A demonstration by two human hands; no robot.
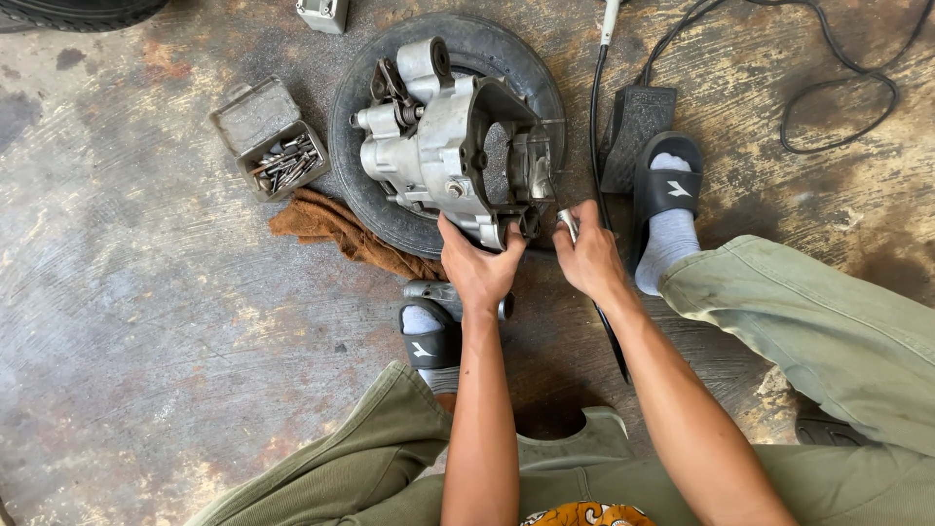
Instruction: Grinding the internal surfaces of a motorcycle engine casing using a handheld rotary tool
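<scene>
Left hand (475, 268): closed on the near edge of the engine case (443, 146), fingers curled over its rim, thumb on the outside.
Right hand (587, 255): wrapped narrowly around a slim metal tool (568, 224), its tip at the case's right near corner.
Engine case: grey cast metal, lying tilted on a small tyre (531, 73) that lies flat on the concrete floor (127, 321).
Rag (331, 229): brown, tucked under the tyre's near left side.
Box (278, 146): open, left of the tyre, its tray full of bolts.
Pedal (635, 131): black, right of the tyre, touching the toe of a black sandal (667, 180).
Hose (596, 107): black, runs between tyre and pedal toward the right hand.
</scene>
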